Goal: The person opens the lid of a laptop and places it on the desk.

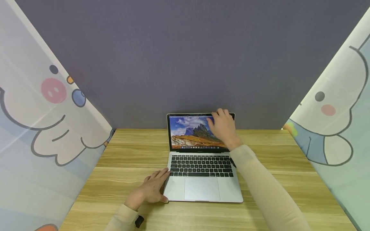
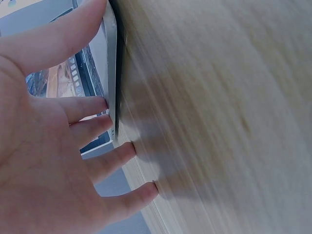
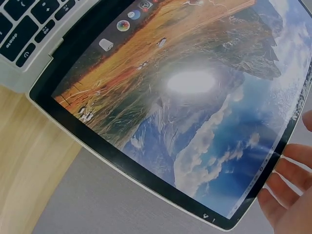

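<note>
A silver laptop [image 1: 202, 189] stands with its lid raised on the wooden table. Its lit screen [image 1: 188, 131] shows a mountain picture. My left hand [image 1: 151, 189] rests at the laptop's left side, fingers spread. In the left wrist view, the thumb is by the base's edge, two fingertips meet that edge, and the other two touch the wood. My right hand [image 1: 224, 126] reaches to the lid's top right corner. Its fingertips [image 3: 270, 192] touch the top edge in the right wrist view; whether they reach behind it is hard to tell. The thumb stays apart from the fingers.
Close behind the lid rises a dark grey panel [image 1: 185, 64]. Cartoon-printed panels flank the table [image 1: 130, 150] on the left [image 1: 31, 106] and right [image 1: 332, 128]. The keyboard [image 1: 202, 165] faces up.
</note>
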A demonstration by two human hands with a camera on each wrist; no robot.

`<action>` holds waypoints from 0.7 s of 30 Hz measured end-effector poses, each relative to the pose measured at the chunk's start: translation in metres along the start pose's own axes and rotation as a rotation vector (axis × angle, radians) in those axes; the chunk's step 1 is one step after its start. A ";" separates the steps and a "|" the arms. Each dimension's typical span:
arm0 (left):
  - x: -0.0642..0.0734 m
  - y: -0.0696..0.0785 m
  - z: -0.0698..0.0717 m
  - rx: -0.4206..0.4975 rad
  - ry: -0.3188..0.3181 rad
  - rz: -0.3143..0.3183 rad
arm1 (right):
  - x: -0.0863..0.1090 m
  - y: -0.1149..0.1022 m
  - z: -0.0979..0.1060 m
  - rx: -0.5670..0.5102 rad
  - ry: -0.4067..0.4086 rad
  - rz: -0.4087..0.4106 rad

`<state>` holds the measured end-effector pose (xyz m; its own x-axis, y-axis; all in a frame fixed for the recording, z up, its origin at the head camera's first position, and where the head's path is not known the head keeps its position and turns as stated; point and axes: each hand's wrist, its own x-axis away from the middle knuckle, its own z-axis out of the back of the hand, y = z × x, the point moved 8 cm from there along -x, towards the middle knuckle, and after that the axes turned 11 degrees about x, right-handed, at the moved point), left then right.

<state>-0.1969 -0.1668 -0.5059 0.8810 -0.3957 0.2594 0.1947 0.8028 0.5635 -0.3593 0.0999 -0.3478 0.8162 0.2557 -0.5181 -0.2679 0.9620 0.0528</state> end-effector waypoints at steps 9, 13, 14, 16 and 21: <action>0.001 0.000 -0.001 -0.004 0.002 -0.022 | -0.002 0.001 -0.009 0.000 -0.133 0.003; 0.001 0.000 -0.002 -0.005 0.002 -0.026 | 0.000 0.000 -0.017 0.006 -0.213 0.005; 0.002 0.000 -0.002 -0.006 0.002 -0.026 | 0.001 0.001 -0.018 0.006 -0.226 0.004; 0.002 0.001 -0.002 -0.007 0.003 -0.026 | 0.002 0.001 -0.019 0.002 -0.241 0.000; 0.002 0.001 -0.001 -0.006 0.007 -0.022 | 0.002 0.002 -0.021 -0.004 -0.256 -0.003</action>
<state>-0.1942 -0.1661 -0.5054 0.8792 -0.4106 0.2415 0.2171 0.7966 0.5642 -0.3690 0.1001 -0.3661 0.9199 0.2688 -0.2856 -0.2665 0.9626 0.0478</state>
